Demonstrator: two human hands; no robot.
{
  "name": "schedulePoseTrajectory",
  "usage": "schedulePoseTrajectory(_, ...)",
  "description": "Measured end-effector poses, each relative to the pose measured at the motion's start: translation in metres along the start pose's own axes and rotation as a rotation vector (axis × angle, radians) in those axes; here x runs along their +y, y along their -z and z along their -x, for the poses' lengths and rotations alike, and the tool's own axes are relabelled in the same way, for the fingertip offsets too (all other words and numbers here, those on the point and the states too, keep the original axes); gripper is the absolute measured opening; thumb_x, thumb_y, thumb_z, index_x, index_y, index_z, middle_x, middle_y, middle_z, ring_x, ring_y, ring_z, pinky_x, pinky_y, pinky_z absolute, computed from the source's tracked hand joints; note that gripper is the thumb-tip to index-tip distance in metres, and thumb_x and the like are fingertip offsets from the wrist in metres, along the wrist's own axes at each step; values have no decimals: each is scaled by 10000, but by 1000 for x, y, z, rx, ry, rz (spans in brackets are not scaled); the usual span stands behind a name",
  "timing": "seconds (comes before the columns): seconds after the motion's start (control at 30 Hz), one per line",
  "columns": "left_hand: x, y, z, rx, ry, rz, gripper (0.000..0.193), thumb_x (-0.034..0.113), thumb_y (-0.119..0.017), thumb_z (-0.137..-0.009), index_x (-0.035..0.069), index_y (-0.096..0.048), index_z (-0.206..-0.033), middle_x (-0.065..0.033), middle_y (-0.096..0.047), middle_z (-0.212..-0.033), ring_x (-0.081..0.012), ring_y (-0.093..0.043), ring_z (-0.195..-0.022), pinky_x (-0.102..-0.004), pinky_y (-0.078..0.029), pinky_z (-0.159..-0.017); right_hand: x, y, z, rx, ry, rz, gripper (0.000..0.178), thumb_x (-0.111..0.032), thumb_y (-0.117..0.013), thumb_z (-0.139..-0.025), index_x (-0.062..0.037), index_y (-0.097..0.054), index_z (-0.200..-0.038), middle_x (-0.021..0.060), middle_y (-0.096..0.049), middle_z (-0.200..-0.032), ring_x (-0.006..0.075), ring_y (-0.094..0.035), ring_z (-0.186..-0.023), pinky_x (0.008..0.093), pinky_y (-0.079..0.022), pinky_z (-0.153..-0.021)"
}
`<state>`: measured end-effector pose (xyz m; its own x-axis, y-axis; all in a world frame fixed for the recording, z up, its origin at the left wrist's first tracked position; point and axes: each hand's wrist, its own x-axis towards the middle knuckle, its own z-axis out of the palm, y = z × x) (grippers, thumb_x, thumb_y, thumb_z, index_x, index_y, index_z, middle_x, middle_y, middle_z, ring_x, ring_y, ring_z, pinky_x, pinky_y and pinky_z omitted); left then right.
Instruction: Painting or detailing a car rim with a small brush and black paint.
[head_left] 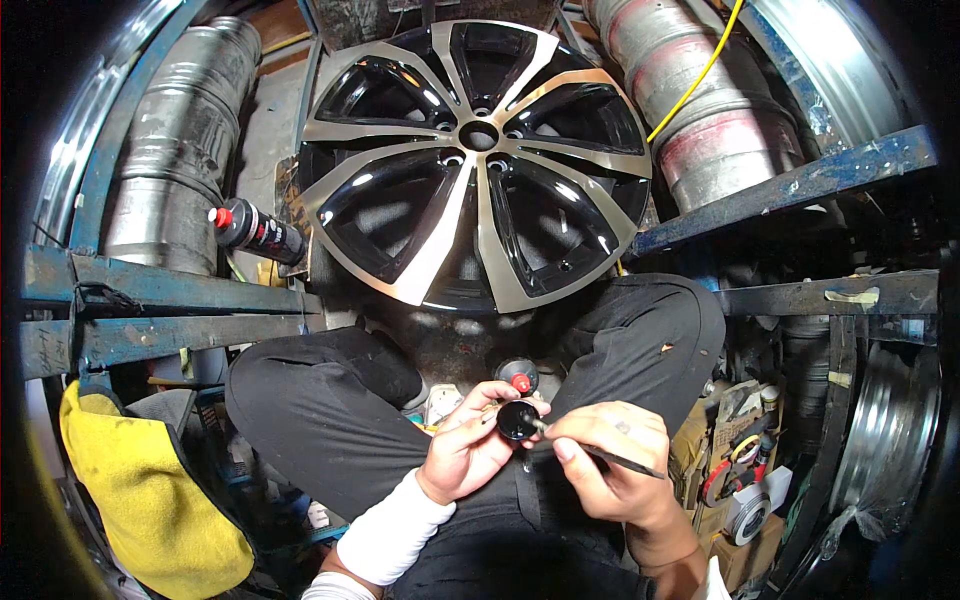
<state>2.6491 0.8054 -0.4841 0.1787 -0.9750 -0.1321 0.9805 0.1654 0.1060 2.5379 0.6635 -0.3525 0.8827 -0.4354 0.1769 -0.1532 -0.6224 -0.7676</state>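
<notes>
Wheel [475, 160] beyond the cup [516, 421], bottle [264, 235] at the wheel's left.

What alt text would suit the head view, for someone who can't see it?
A person's left hand holds a small dark cup; the right hand holds a thin brush-like tool, its tip at the opening. Beyond lies a black-and-silver alloy wheel, with a yellow cloth at lower left.

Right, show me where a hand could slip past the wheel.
Seemingly open: the gap between the legs, bounded by the wheel ahead and the red-capped container nearer; also the pale strip between the left silver cylinder and the wheel, beyond the black bottle. Crowded: around the left hand and cup; lower right, boxes.
</notes>
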Motion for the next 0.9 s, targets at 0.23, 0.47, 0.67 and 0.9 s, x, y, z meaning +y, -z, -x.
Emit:
schedulePoseTrajectory(0.23,0,-2,-1,24,-7,7,326,181,-522,-1020,59,-482,-1319,-252,-539,-1340,-297,-559,-1225,-396,-460,-983,2,-1,-2,21,-13,-43,114,-55,-744,-789,-36,-728,-900,94,-733,-856,258,-736,-799,336,-571,-721)
schedulePoseTrajectory(0.47,1,0,-1,-36,11,24,321,173,-533,-1018,69,-488,-1318,-254,-535,-1354,-295,-568,-1205,-400,-465,-970,4,2,-2,-15,-2,-70,101,-51,-737,-785,-40,-726,-885,87,-733,-837,248,-732,-772,336,-563,-706)
schedulePoseTrajectory(0.67,-1,0,-1,-1,-4,-23,310,156,-535,-1017,71,-497,-1312,-255,-528,-1364,-302,-570,-1194,-402,-460,-981,4,3,-2,-26,52,-52,128,-34,-726,-778,-35,-728,-906,94,-732,-837,245,-725,-751,334,-554,-688)
schedulePoseTrajectory(0.9,-1,1,-1,1,-18,-39,312,122,-538,-1006,70,-501,-1312,-244,-519,-1373,-289,-571,-1185,-398,-455,-993,1,6,-1,-69,12,-46,172,-6,-706,-747,-43,-721,-914,92,-728,-835,251,-735,-790,339,-559,-705)
